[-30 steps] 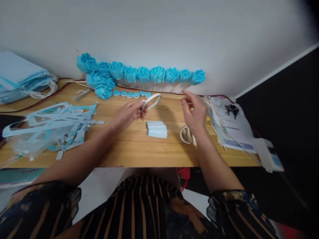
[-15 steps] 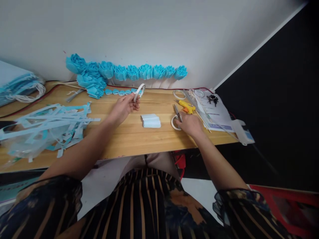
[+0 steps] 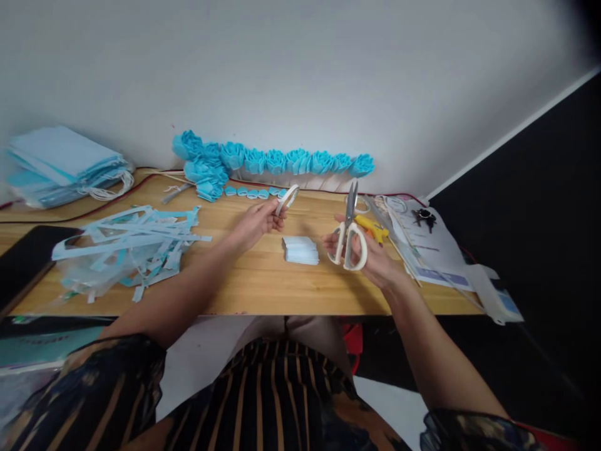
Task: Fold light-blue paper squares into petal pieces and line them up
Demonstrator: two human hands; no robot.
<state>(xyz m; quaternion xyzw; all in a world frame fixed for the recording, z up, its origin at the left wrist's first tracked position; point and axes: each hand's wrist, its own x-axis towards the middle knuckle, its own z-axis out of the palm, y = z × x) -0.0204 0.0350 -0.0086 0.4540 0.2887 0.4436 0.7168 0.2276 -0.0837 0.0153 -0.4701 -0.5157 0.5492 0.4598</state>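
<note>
My left hand (image 3: 260,223) is closed on a thin roll of white tape (image 3: 287,199), held up above the middle of the table. In my right hand (image 3: 370,254) lies a pair of scissors (image 3: 348,235) with cream handles, raised off the table with the blades pointing up. The fingers sit behind the handles. Between both hands, on the wood, rests a small stack of pale blue-white strips (image 3: 301,250). Behind my left hand is a row of small folded blue pieces (image 3: 252,193).
Blue fabric flowers (image 3: 287,161) line the wall. Cut scraps (image 3: 126,244) pile up at left, near a stack of pale blue sheets (image 3: 66,156) and a dark flat device (image 3: 32,257). A yellow glue gun (image 3: 375,229), keys (image 3: 425,217) and papers (image 3: 441,247) lie at right.
My right hand has picked the scissors up off the table and raised them. My left hand still holds the tape roll. The view has shifted, showing more of the table's left side.
</note>
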